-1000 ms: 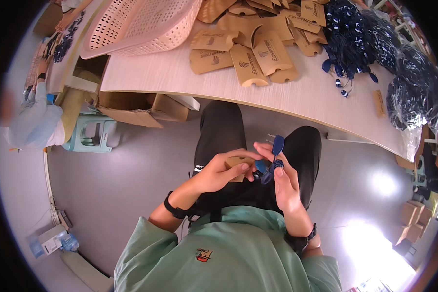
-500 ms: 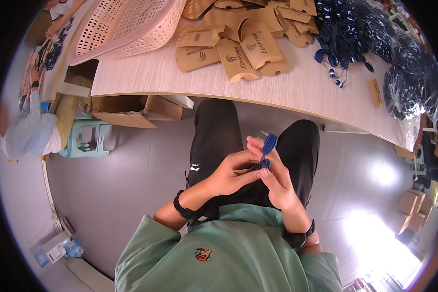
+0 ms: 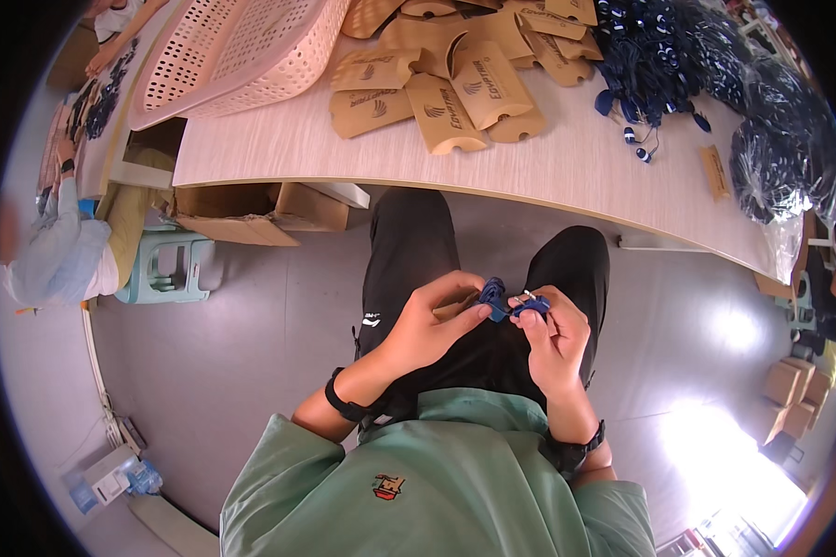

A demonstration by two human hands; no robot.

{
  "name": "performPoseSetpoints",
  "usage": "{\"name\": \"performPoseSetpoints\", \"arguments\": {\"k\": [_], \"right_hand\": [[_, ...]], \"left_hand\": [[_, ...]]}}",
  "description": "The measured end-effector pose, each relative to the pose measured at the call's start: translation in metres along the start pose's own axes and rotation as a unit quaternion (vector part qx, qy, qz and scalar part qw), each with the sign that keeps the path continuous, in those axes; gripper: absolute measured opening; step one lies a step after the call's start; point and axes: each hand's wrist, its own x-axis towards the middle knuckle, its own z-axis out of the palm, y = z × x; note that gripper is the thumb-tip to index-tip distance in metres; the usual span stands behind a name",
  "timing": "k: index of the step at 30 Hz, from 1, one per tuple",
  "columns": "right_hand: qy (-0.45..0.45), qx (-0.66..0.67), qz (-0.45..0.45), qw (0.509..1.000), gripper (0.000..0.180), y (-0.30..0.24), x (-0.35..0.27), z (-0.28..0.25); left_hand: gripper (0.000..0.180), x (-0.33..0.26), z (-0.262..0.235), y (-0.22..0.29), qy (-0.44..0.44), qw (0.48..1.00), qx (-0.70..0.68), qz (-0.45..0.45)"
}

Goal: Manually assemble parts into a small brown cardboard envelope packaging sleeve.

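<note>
Above my lap, both hands are on one set of dark blue earphones [image 3: 492, 297]. My left hand [image 3: 427, 325] pinches the coiled cable between thumb and fingers. A brown cardboard pillow box [image 3: 451, 309] is also held in that palm, mostly hidden by the fingers. Just to the right, my right hand [image 3: 559, 339] is closed on a flat dark blue end of the earphones, where a small pale, shiny tip shows. A short dark stretch joins the two parts. The hands are close together but apart.
Ahead, the table [image 3: 279, 148] bears a pink perforated basket [image 3: 251, 88], several brown pillow boxes [image 3: 437, 111], a heap of blue earphones [image 3: 655, 65] and clear plastic bags [image 3: 780, 158]. An open carton [image 3: 241, 227] is below the table. Another person [image 3: 65, 241] sits left, by a green stool [image 3: 169, 265].
My right hand has turned and moved slightly right, bringing the flat blue end down from its raised position. The coiled cable now shows at my left fingertips.
</note>
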Motion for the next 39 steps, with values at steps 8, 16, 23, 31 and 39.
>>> {"name": "performPoseSetpoints", "arguments": {"k": [8, 16, 23, 31, 39], "right_hand": [[-0.065, -0.135, -0.096, 0.984, 0.016, -0.002, 0.012, -0.007], [-0.094, -0.197, -0.071, 0.973, 0.019, -0.010, 0.015, -0.002], [-0.115, 0.020, -0.006, 0.993, 0.025, -0.086, 0.019, -0.035], [-0.253, 0.449, 0.022, 0.857, 0.055, -0.139, -0.007, -0.132], [-0.191, 0.482, -0.052, 0.854, 0.052, -0.088, -0.064, -0.133]], "left_hand": [[0.022, 0.001, 0.000, -0.003, -0.035, 0.997, -0.052, -0.047], [0.021, 0.002, 0.005, 0.001, -0.028, 0.999, -0.015, 0.008], [0.016, 0.000, 0.001, -0.004, -0.012, 0.997, -0.056, -0.050], [0.018, 0.001, 0.021, -0.012, -0.053, 0.994, -0.056, -0.078], [0.018, -0.002, 0.029, -0.027, -0.081, 0.990, -0.065, -0.093]]}}
